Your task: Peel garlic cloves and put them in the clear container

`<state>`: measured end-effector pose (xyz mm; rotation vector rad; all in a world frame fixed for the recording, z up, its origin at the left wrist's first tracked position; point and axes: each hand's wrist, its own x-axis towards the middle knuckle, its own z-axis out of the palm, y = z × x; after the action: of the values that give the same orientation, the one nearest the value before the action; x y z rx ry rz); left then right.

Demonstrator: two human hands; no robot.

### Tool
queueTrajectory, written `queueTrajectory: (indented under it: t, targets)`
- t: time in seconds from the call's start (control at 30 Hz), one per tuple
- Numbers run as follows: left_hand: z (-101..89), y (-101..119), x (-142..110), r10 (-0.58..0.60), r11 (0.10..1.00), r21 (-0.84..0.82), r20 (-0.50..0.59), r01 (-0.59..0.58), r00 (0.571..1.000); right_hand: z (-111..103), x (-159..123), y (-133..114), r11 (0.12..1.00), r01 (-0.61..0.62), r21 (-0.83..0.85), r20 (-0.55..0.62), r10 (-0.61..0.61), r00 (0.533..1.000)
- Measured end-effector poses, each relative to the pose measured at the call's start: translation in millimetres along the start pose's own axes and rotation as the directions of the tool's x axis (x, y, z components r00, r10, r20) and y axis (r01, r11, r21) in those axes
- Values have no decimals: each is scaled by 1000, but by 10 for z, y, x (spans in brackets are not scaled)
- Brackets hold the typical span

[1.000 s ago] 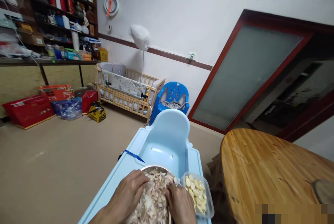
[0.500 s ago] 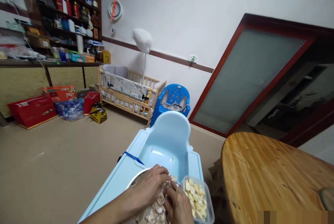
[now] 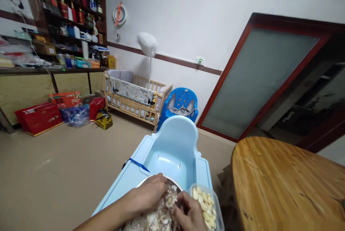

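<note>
Both hands are down in the heap, curled and closed in around it: the left hand (image 3: 149, 193) presses over the top of the pile, its fingers bent, while the right hand (image 3: 190, 213) is half-closed at the pile's right side, fingertips among the papery bits. Whether either one has a clove pinched, the view doesn't show. Between them sits a chunk of garlic (image 3: 171, 199) with its skin partly on, and loose garlic skins (image 3: 159, 216) fill a steel bowl (image 3: 172, 180), which rests on a pale blue plastic tub (image 3: 175, 134). Just beside the bowl, on the same tub, is a clear plastic box (image 3: 219, 211) holding peeled garlic cloves (image 3: 203, 202), pale yellow and piled up.

To the right stands a round wooden table (image 3: 283, 184), well apart from the tub. Farther off are a wooden crib (image 3: 132, 106), a blue plastic chair (image 3: 180, 100), and a red gift box (image 3: 39, 118) on the floor below tall shelves (image 3: 72, 19) of bottles.
</note>
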<state>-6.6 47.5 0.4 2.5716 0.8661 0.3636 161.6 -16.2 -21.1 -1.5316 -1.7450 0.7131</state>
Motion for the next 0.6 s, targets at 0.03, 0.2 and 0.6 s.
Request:
queueTrajectory:
  t: [0.03, 0.2, 0.6]
  targets:
    - [-29, 3, -37, -4, 1000, 7, -12, 4, 1000, 3, -1, 17, 1000, 1, 29, -12, -1, 1000]
    - [-103, 59, -256, -101, 994, -68, -163, 91, 981, 66, -25, 59, 989, 143, -23, -178, -145, 973]
    - [56, 227, -299, -231, 939, -313, -265, 143, 936, 86, -57, -37, 960, 255, 114, -261, -218, 940]
